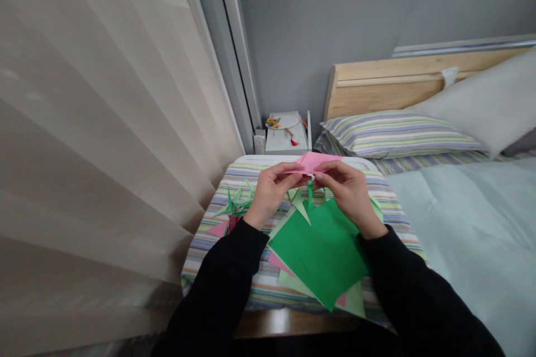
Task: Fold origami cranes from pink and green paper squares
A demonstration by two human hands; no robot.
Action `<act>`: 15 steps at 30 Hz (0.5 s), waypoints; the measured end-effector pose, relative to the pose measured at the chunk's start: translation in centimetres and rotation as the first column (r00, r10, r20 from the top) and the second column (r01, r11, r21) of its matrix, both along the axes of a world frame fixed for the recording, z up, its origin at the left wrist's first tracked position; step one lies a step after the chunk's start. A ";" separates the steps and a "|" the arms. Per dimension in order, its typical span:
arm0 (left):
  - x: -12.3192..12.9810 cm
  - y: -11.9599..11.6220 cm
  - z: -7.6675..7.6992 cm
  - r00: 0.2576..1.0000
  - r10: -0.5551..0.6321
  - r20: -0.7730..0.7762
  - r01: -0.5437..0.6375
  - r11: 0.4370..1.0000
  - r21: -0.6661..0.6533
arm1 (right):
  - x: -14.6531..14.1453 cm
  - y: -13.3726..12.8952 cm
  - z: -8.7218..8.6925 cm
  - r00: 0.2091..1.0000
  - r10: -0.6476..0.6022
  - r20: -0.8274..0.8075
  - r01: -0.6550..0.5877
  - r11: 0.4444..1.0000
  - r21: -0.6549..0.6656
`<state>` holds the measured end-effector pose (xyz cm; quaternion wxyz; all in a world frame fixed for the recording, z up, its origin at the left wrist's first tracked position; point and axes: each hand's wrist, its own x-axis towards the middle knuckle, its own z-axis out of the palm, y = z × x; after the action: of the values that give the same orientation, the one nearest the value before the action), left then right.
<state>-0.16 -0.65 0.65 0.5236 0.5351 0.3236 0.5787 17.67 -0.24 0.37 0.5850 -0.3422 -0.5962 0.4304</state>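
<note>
A piece of pink paper [312, 162] is held up above the small table, its near edge between both hands. My left hand [274, 184] pinches it from the left, thumb in front and fingers behind. On the right, my right hand [345, 185] grips it the same way, the two thumbs close together. Below the hands lies a dark green paper sheet [322, 251], on top of light green and pink sheets. Folded pale green paper pieces [299, 205] rest at its upper edge. More folded green paper shapes [238, 201] lie left of my left hand.
A striped cloth [201, 256] covers the table. Pink paper [218, 228] lies at its left. Beyond stands a white bedside cabinet [280, 142] bearing orange-handled scissors and a red tassel. A pleated curtain [125, 150] hangs close on the left; a bed [469, 206] adjoins the right.
</note>
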 end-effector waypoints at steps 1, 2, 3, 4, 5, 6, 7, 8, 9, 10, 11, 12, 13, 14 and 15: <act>0.0 0.0 -0.1 1.000 0.004 -0.006 -0.004 1.000 -0.008 | 0.0 0.0 0.1 0.999 0.035 0.004 -0.035 0.999 -0.024; 0.0 0.0 -0.1 1.000 0.003 -0.007 -0.003 1.000 -0.023 | -0.1 -0.1 0.1 0.998 0.063 0.004 -0.063 0.997 -0.042; 0.0 0.0 -0.2 1.000 -0.004 -0.002 0.004 0.999 -0.038 | -0.1 -0.1 0.1 0.997 0.081 0.001 -0.081 0.995 -0.051; 0.0 0.0 -0.2 1.000 -0.013 0.006 0.013 0.999 -0.052 | -0.1 -0.1 0.2 0.996 0.088 -0.007 -0.089 0.995 -0.053; 0.0 0.0 -0.2 1.000 -0.024 0.017 0.025 0.998 -0.064 | -0.2 -0.2 0.2 0.996 0.087 -0.016 -0.087 0.995 -0.051; 0.0 0.0 -0.1 0.999 -0.037 0.028 0.039 0.996 -0.075 | -0.2 -0.2 0.2 0.996 0.083 -0.022 -0.084 0.995 -0.048; 0.0 -0.1 -0.1 0.998 -0.049 0.038 0.052 0.995 -0.082 | -0.2 -0.2 0.2 0.996 0.083 -0.023 -0.084 0.995 -0.047; -0.1 -0.1 0.0 0.997 -0.059 0.049 0.063 0.994 -0.087 | -0.2 -0.2 0.2 0.996 0.089 -0.019 -0.090 0.995 -0.051; -0.1 -0.1 0.1 0.996 -0.061 0.063 0.067 0.994 -0.089 | -0.2 -0.2 0.2 0.995 0.103 -0.012 -0.103 0.993 -0.064; -0.1 -0.1 0.1 0.995 -0.054 0.080 0.062 0.994 -0.090 | -0.2 -0.2 0.2 0.992 0.123 -0.003 -0.123 0.989 -0.085; -0.1 -0.2 0.3 0.994 -0.041 0.100 0.050 0.995 -0.090 | -0.1 -0.2 0.1 0.989 0.148 0.004 -0.147 0.983 -0.108; -0.2 -0.2 0.4 0.992 -0.027 0.122 0.038 0.995 -0.092 | -0.1 -0.2 0.1 0.985 0.175 0.005 -0.173 0.977 -0.127; -0.2 -0.2 0.5 0.990 -0.017 0.143 0.031 0.995 -0.094 | -0.1 -0.2 0.0 0.980 0.198 -0.002 -0.197 0.971 -0.136; -0.2 -0.2 0.6 0.987 -0.015 0.163 0.031 0.995 -0.098 | -0.1 -0.1 0.0 0.977 0.215 -0.012 -0.214 0.968 -0.132; -0.3 -0.1 0.6 0.984 -0.020 0.179 0.039 0.994 -0.102 | -0.1 -0.1 -0.1 0.975 0.220 -0.020 -0.221 0.969 -0.114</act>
<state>-0.42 -0.79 1.26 0.5866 0.4576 0.2975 0.5983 17.61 -0.33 0.32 0.5150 -0.3056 -0.6023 0.5278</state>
